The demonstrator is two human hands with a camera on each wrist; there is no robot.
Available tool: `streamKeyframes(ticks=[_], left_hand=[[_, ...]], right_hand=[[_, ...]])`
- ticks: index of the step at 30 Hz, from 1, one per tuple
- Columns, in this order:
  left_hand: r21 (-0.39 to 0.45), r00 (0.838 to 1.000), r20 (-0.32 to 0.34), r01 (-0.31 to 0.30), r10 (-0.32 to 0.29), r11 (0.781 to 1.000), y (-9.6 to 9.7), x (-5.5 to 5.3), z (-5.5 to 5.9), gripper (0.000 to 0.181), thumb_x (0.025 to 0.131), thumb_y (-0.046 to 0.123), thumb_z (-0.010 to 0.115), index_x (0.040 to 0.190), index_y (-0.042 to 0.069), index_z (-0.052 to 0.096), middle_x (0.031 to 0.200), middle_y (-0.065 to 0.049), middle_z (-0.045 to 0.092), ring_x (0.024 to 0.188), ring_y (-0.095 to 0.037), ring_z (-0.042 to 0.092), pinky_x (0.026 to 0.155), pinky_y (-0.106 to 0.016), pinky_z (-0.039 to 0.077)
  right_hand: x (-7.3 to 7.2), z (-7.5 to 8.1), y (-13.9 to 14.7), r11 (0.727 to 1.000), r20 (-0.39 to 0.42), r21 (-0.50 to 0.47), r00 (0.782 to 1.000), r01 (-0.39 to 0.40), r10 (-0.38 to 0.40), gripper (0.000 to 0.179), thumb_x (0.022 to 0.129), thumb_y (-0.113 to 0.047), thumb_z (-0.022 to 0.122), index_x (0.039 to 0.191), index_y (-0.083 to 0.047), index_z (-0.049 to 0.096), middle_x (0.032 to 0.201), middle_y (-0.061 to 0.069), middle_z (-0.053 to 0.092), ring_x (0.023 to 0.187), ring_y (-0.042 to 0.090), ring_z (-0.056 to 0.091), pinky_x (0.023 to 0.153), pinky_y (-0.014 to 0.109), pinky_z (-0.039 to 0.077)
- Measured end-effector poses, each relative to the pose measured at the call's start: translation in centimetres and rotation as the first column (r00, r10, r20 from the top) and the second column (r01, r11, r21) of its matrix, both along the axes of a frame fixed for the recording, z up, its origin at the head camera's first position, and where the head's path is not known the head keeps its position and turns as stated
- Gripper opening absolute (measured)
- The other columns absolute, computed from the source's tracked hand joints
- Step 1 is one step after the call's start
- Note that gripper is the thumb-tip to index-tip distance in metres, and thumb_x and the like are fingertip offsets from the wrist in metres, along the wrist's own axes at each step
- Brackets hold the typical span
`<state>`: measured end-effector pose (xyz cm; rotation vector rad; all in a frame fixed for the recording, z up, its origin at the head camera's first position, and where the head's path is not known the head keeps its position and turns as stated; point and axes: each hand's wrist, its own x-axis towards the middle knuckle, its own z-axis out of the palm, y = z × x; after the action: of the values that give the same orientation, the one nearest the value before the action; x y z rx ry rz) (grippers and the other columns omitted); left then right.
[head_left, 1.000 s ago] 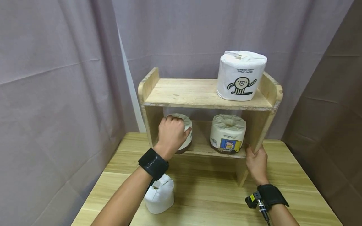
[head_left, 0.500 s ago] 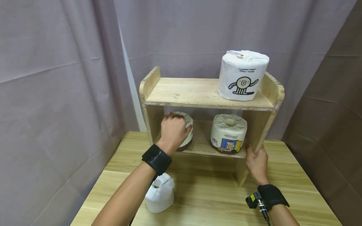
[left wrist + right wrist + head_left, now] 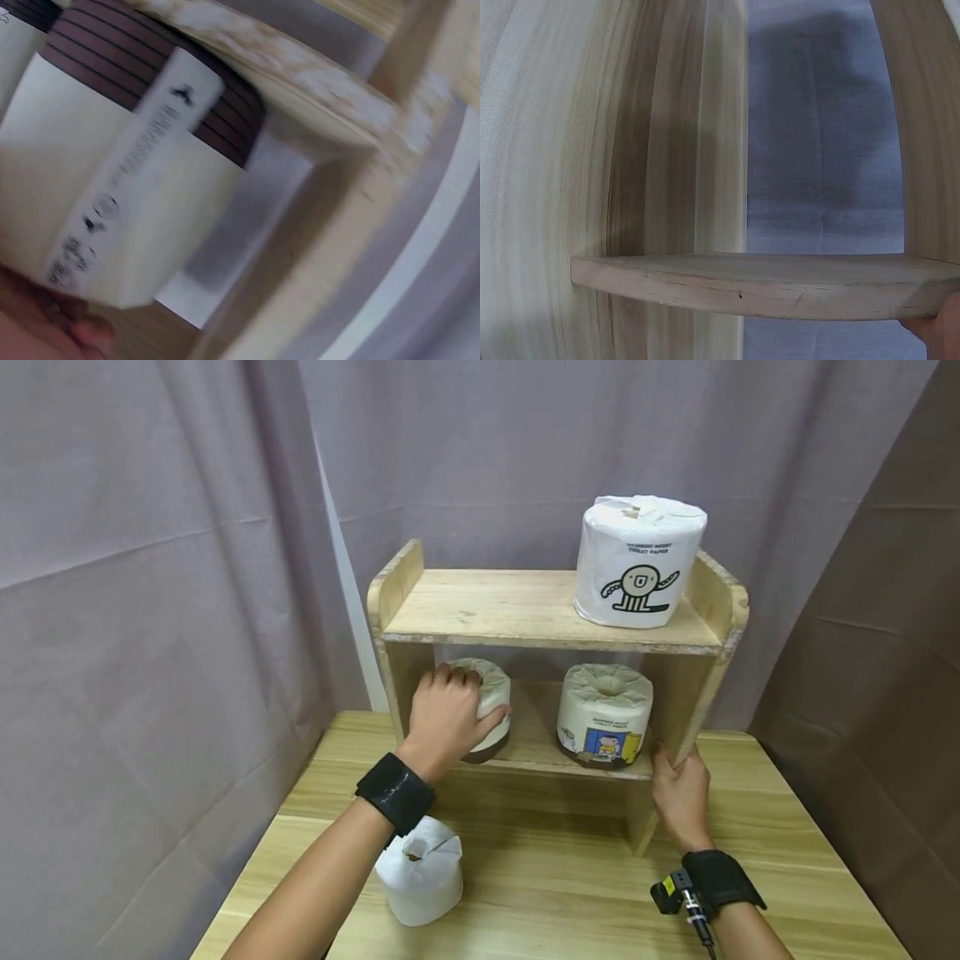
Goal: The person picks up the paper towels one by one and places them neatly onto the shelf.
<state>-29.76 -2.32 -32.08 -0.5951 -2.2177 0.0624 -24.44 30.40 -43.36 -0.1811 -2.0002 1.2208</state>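
A two-tier wooden shelf (image 3: 487, 606) stands on the table. My left hand (image 3: 446, 710) lies over the left part of a cream toilet paper roll (image 3: 491, 693) at the left of the lower tier, its thumb stretched across the front. In the left wrist view, that roll (image 3: 187, 217) shows a dark striped band, and the fingertips (image 3: 94, 330) are right at its top edge. My right hand (image 3: 681, 793) grips the shelf's right side panel low down, with its fingers mostly hidden behind the panel.
Another cream roll (image 3: 606, 714) with a cartoon print stands at the lower tier's right. A white wrapped roll (image 3: 640, 564) sits on the top tier at right. Below my left forearm, a white roll (image 3: 423, 881) stands on the table (image 3: 540, 902). Grey curtains (image 3: 487, 460) hang behind.
The roll under my left hand was pushed slightly back into the shelf. That hand then shifted left and its thumb spread away from the fingers. My right hand stays in place.
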Motion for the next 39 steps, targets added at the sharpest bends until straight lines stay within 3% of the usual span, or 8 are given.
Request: streamKeyframes(ticks=[4, 7, 12, 18, 24, 31, 39], left_hand=[[-0.051, 0.992, 0.083, 0.096, -0.092, 0.994, -1.2, -0.2, 0.7, 0.064, 0.092, 0.069, 0.068, 0.111, 0.009, 0.074, 0.106, -0.008, 0.076, 0.105, -0.031, 0.068, 0.087, -0.044, 0.052], [-0.134, 0.982, 0.132, 0.15, -0.132, 0.98, -2.0, -0.3, 1.7, 0.062, 0.094, 0.066, 0.066, 0.117, 0.009, 0.071, 0.112, -0.007, 0.075, 0.109, -0.03, 0.067, 0.09, -0.043, 0.051], [-0.303, 0.969, 0.172, 0.223, -0.177, 0.927, -3.3, -0.4, 2.8, 0.063, 0.1, 0.062, 0.061, 0.132, 0.009, 0.068, 0.124, -0.009, 0.073, 0.12, -0.029, 0.064, 0.099, -0.043, 0.05], [-0.369, 0.95, 0.216, 0.291, -0.224, 0.883, -4.7, -0.7, 3.4, 0.058, 0.103, 0.056, 0.06, 0.137, 0.009, 0.066, 0.13, -0.009, 0.071, 0.126, -0.029, 0.062, 0.103, -0.044, 0.05], [-0.432, 0.938, 0.222, 0.338, -0.264, 0.836, -5.9, -0.9, 3.4, 0.053, 0.106, 0.05, 0.057, 0.14, 0.009, 0.064, 0.133, -0.008, 0.069, 0.126, -0.028, 0.062, 0.103, -0.045, 0.05], [-0.502, 0.939, 0.256, 0.331, -0.228, 0.799, -6.7, -1.2, 4.2, 0.059, 0.099, 0.041, 0.072, 0.149, 0.013, 0.058, 0.142, -0.003, 0.066, 0.131, -0.027, 0.057, 0.105, -0.048, 0.049], [-0.495, 0.935, 0.251, 0.348, -0.252, 0.796, -6.8, -1.5, 4.6, 0.059, 0.094, 0.041, 0.079, 0.146, 0.016, 0.062, 0.138, 0.001, 0.069, 0.127, -0.025, 0.058, 0.099, -0.046, 0.051]], right_hand=[[-0.1, 0.3, -0.1, 1.0, -0.006, 0.008, 1.0, 0.001, -0.001, 0.03, 0.103, -0.007, 0.056, 0.126, 0.012, 0.061, 0.12, 0.036, 0.068, 0.108, 0.039, 0.064, 0.088, 0.021, 0.038], [-0.1, 0.4, 0.0, 1.0, -0.002, 0.014, 1.0, 0.005, -0.005, 0.029, 0.103, -0.006, 0.056, 0.125, 0.012, 0.061, 0.119, 0.035, 0.068, 0.106, 0.037, 0.064, 0.088, 0.022, 0.039], [-0.1, 0.3, 0.2, 1.0, 0.014, 0.014, 1.0, 0.01, -0.01, 0.029, 0.103, -0.007, 0.056, 0.126, 0.011, 0.061, 0.12, 0.035, 0.068, 0.11, 0.041, 0.063, 0.087, 0.021, 0.037], [-0.1, 0.0, 0.2, 1.0, 0.015, 0.011, 1.0, 0.005, -0.005, 0.03, 0.104, -0.008, 0.056, 0.127, 0.011, 0.061, 0.121, 0.035, 0.067, 0.111, 0.042, 0.064, 0.088, 0.022, 0.038], [0.1, -0.2, 0.0, 1.0, 0.038, -0.003, 0.999, -0.006, 0.007, 0.034, 0.105, -0.01, 0.056, 0.131, 0.01, 0.06, 0.126, 0.035, 0.066, 0.117, 0.044, 0.064, 0.088, 0.016, 0.036], [0.0, -0.1, 0.1, 1.0, 0.023, 0.013, 1.0, 0.005, -0.005, 0.03, 0.104, -0.008, 0.056, 0.126, 0.012, 0.061, 0.12, 0.036, 0.067, 0.11, 0.042, 0.064, 0.087, 0.025, 0.039], [0.0, 0.0, 0.0, 1.0, 0.011, 0.021, 1.0, 0.012, -0.013, 0.028, 0.103, -0.007, 0.057, 0.124, 0.012, 0.061, 0.118, 0.037, 0.068, 0.109, 0.046, 0.064, 0.087, 0.03, 0.04]])
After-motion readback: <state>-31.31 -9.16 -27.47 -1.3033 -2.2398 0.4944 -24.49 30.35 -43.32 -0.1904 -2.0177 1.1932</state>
